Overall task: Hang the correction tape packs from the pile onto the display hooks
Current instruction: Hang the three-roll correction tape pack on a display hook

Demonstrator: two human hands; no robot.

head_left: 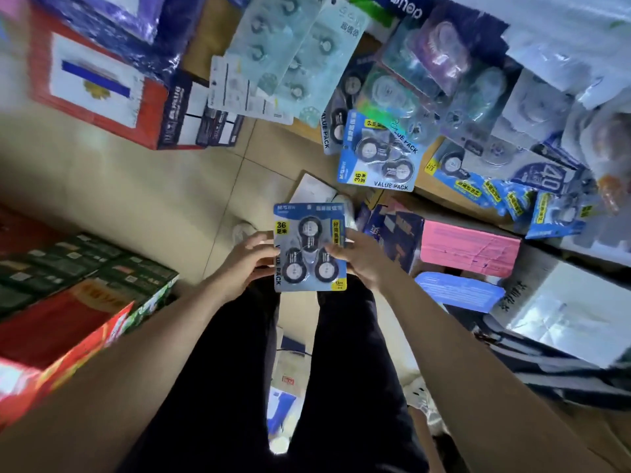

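Both hands gripping pack

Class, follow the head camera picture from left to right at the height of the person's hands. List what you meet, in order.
Green boxes → left hand → held correction tape pack → right hand → pink card → white box.

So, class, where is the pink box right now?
In the head view, the pink box lies right of centre, just right of the blue pack held in both hands.
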